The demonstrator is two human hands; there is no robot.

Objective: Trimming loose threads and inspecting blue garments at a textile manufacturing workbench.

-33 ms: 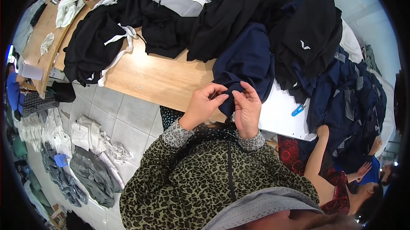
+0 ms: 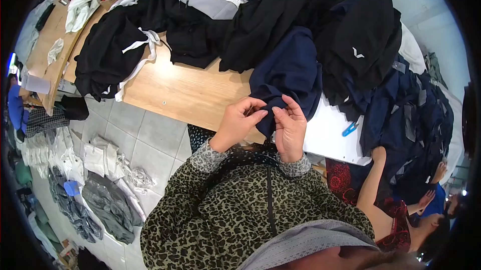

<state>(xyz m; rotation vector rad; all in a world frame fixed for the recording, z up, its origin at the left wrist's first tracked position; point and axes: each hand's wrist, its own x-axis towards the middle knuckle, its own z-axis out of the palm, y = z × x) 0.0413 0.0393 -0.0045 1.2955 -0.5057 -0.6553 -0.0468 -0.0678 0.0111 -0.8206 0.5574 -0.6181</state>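
Observation:
A navy blue garment (image 2: 290,64) lies bunched on the table, its near end drawn up between my hands. My left hand (image 2: 238,123) is closed, thumb and fingertips pinching the navy cloth from the left. From the right, my right hand (image 2: 289,132) pinches the same fold between thumb and forefinger, its palm partly turned up. The two hands are close together near the table's front edge. Whether anything small sits between the fingertips cannot be made out. To the right of my right hand, blue thread snips (image 2: 350,128) rest on a white table top (image 2: 325,132).
Black garments (image 2: 195,34) heap along the back of the wooden table (image 2: 190,89), one with a white drawstring (image 2: 145,49). Another black garment (image 2: 366,29) and a navy pile (image 2: 401,114) stand at right, where a co-worker's arm (image 2: 371,182) reaches in. Bagged clothes (image 2: 107,200) cover floor at left.

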